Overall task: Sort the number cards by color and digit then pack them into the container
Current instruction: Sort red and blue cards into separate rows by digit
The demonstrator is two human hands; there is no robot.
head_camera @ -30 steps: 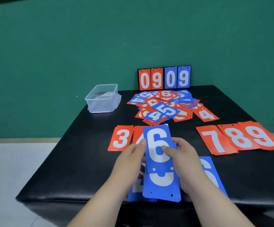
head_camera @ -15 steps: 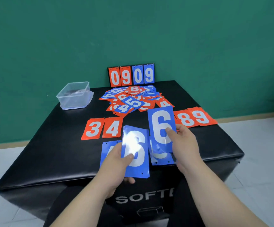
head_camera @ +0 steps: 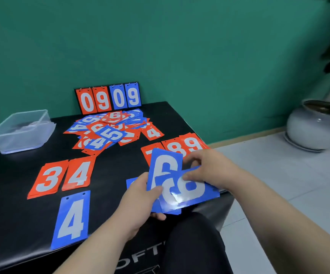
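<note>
From my remote seat I see both hands busy over the near right part of the black table (head_camera: 12,224). The left hand (head_camera: 140,196) grips a blue 6 card (head_camera: 166,165) that stands nearly upright, thumb pressed on its face and fingers curled beneath a few more blue cards whose digits I cannot read. The right hand (head_camera: 205,171) pinches a sideways blue card (head_camera: 193,187), thumb on its face and fingers curled over its far edge; it overlaps the lower part of the blue 6 card, and glare hides part of its digit. A blue 4 card (head_camera: 72,218) lies flat at the near edge, with a red 3 card (head_camera: 48,178) and a red 4 card (head_camera: 79,173) side by side just beyond it. A red 8 card (head_camera: 175,147) and a red 9 card (head_camera: 193,143) lie behind the hands. The mixed pile (head_camera: 109,129) of red and blue cards sits mid-table before the scoreboard stand (head_camera: 108,98) reading 0909. The clear container (head_camera: 22,129) rests at the far left corner, well apart from the hands.
</note>
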